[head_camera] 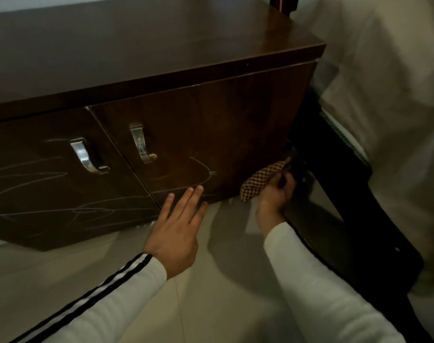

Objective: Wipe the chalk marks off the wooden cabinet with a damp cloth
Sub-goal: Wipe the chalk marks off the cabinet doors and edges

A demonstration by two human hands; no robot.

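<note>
A dark wooden cabinet (pixel 235 115) with two doors fills the upper left. White chalk marks (pixel 38 191) loop across the left door, and a curved chalk line (pixel 203 169) crosses the right door's lower part. My right hand (pixel 275 194) is shut on a brown checked cloth (pixel 260 179), pressed against the right door's bottom right corner. My left hand (pixel 176 226) is open, fingers spread, fingertips touching the right door's bottom edge just left of the cloth.
Two metal handles (pixel 87 157) (pixel 141 144) stick out from the doors. A dark bed frame (pixel 334 184) with white bedding (pixel 389 95) stands close on the right, leaving a narrow gap beside the cabinet. Pale tiled floor (pixel 211 293) lies below.
</note>
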